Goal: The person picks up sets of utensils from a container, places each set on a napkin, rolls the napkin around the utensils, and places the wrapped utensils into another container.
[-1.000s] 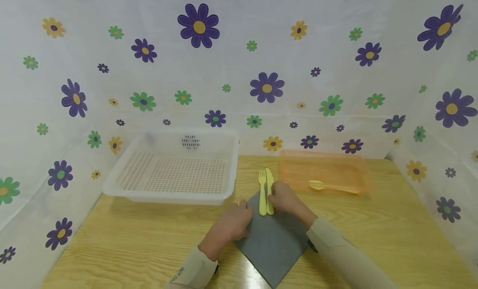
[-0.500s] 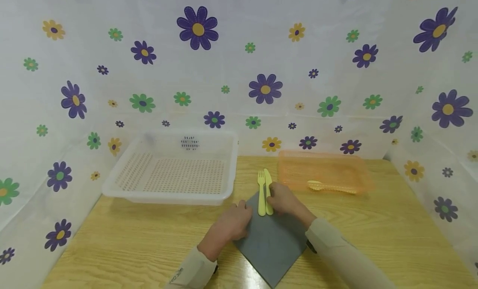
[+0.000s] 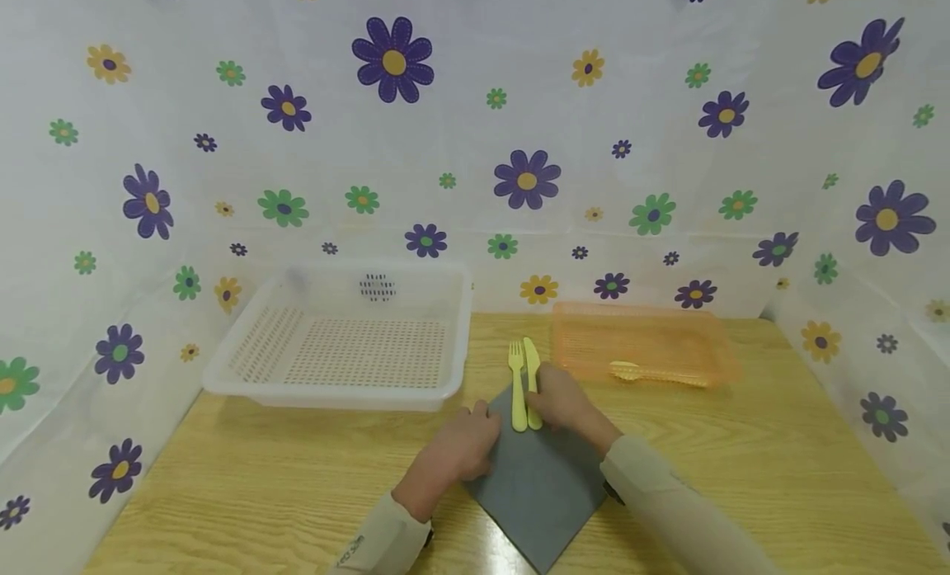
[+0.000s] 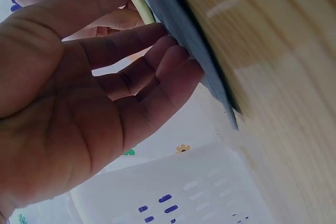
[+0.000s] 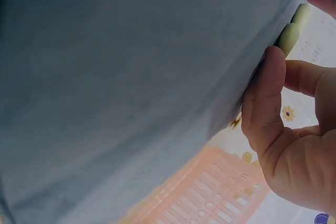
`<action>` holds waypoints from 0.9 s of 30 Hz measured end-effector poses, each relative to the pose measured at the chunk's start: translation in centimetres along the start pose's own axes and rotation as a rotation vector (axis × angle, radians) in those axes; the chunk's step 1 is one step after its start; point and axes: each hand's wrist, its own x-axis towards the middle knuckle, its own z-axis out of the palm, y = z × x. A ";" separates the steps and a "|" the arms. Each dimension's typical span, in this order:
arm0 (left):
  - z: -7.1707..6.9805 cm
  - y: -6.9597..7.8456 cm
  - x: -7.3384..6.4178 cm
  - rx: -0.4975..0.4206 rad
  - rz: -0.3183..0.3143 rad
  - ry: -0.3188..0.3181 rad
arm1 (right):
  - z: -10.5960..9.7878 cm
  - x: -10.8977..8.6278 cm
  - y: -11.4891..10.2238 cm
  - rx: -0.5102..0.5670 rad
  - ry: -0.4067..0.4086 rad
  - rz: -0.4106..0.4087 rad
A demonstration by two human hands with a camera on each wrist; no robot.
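Note:
A folded grey napkin (image 3: pixel 542 492) lies cornerwise on the table. A yellow fork (image 3: pixel 517 393) and a yellow knife (image 3: pixel 532 369) rest side by side over its far corner, tines and blade pointing away. My right hand (image 3: pixel 566 398) holds the knife around its middle between thumb and fingers; in the right wrist view, the thumb lies beside the handle ends (image 5: pixel 287 39) at the napkin's edge. My left hand (image 3: pixel 460 443) is at the napkin's left edge, bent fingertips touching it in the left wrist view, where the napkin (image 4: pixel 181 22) shows edge-on.
A white perforated basket (image 3: pixel 334 398) stands at the back left. At the back right is a low orange basket (image 3: pixel 638 311) with more yellow cutlery (image 3: pixel 656 375) in it. Flower-patterned sheeting (image 3: pixel 445 129) walls the wooden table (image 3: pixel 260 492) behind and at both sides.
My right hand has shifted slightly left, its thumb now reaching over the knife. The fork, napkin and left hand look unmoved; the head view has shifted a little.

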 end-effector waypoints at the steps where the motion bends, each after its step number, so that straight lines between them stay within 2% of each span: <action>1: 0.0 0.0 0.0 0.001 0.001 0.003 | 0.0 0.0 -0.1 -0.006 0.005 -0.001; 8: -0.2 0.0 -0.2 0.005 0.008 0.012 | 0.0 0.2 -0.5 -0.018 0.001 0.039; 16: -0.2 -0.1 -0.3 -0.048 0.014 0.014 | 0.1 0.4 -0.8 0.020 -0.004 0.088; 23: 0.0 -0.1 -0.1 -0.064 0.021 0.012 | 0.4 0.2 -0.8 0.081 0.015 0.044; 27: 0.1 -0.1 -0.1 -0.065 0.017 0.004 | 0.4 0.2 -0.9 0.079 0.012 0.027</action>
